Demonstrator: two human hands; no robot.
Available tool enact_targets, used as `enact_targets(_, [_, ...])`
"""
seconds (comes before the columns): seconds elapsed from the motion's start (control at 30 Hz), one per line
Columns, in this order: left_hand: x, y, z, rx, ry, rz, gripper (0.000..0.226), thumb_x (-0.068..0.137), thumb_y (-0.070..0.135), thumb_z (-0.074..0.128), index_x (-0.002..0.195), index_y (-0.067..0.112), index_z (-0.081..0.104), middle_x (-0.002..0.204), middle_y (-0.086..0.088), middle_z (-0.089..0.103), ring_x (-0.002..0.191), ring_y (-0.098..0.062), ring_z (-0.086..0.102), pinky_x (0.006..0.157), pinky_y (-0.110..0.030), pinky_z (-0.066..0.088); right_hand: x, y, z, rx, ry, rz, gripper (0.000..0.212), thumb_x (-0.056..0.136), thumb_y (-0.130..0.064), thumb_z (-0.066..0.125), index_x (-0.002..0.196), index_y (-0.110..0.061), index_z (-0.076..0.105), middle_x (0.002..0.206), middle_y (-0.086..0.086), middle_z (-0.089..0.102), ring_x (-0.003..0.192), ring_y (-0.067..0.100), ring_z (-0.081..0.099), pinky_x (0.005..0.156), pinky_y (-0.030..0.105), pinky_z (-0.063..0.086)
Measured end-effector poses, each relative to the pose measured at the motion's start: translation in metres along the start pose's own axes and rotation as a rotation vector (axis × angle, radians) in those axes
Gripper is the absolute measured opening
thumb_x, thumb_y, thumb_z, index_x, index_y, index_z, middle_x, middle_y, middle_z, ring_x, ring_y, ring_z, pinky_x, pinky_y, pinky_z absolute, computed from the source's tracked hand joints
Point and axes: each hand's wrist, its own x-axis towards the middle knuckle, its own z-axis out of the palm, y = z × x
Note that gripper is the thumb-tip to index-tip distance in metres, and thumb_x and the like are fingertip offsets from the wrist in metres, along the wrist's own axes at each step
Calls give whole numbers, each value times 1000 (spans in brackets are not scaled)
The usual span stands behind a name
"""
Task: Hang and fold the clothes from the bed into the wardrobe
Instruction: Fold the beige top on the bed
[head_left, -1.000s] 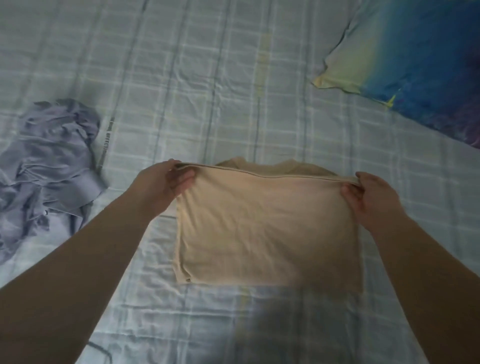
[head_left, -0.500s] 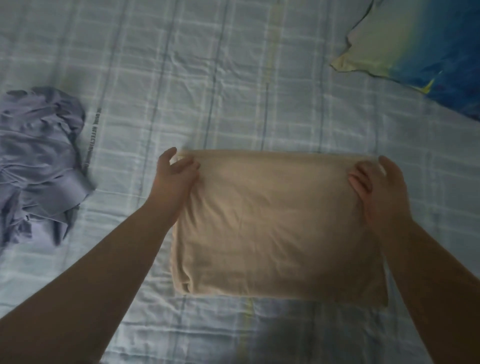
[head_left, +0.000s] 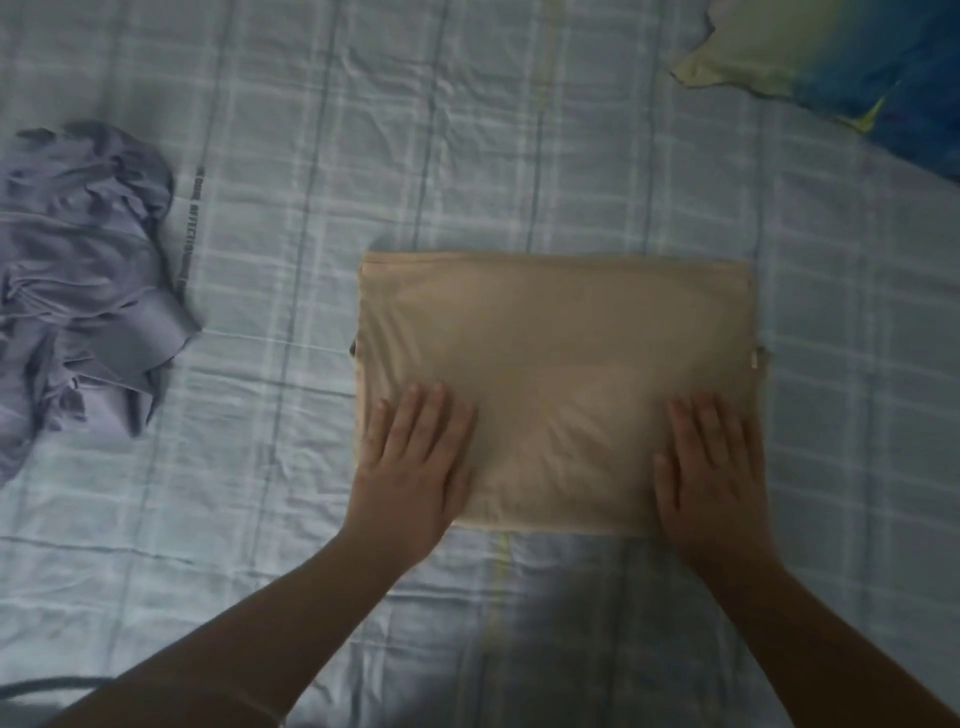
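A beige garment lies folded into a flat rectangle in the middle of the bed. My left hand rests flat, palm down, on its near left corner with fingers stretched out. My right hand presses flat on its near right corner in the same way. Neither hand grips anything. A crumpled grey-lilac garment lies unfolded at the left side of the bed.
The bed is covered by a pale blue checked sheet. A pillow with a yellow-to-blue cover lies at the top right. A dark cord shows at the bottom left edge.
Both hands let go of the garment's far edge after laying it over, then slid back toward me and now lie flat on its near corners.
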Motion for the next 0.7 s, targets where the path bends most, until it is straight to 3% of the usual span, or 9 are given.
enact_targets(0.23, [-4,-7,29,77,-19,-11,61,100,44,38,156,22,28,162,-14,23,151,-34,16,117,-62,18,-3,6,20,-53,-40,31,62,95,-32,35,153,-10,31,160,14,26,148,32,22,119,56,17])
enact_targets(0.4, [-5,0,11,44,-34,-44,60,99,44,37,154,20,33,161,-13,29,151,-32,17,117,-61,19,0,1,0,87,-55,53,60,93,-29,39,148,-6,39,156,16,35,145,34,30,119,52,19])
enact_targets(0.53, [12,19,-13,-62,1,-7,53,96,35,43,143,11,48,150,-11,45,147,-34,27,117,-56,23,-1,11,-22,302,87,135,50,83,-14,52,132,-2,55,140,18,52,132,35,45,112,49,34])
enact_targets(0.6, [37,39,-23,-166,26,67,44,92,25,48,132,7,56,136,-12,55,137,-35,40,110,-51,36,-3,20,-28,359,151,252,46,80,-10,53,124,-1,59,131,18,58,123,37,49,107,48,37])
enact_targets(0.7, [90,86,-33,-303,-68,109,37,88,23,46,123,13,58,116,-7,61,108,-30,56,85,-43,53,-9,32,-29,474,122,545,40,80,-14,53,116,0,61,115,20,62,110,39,55,99,49,43])
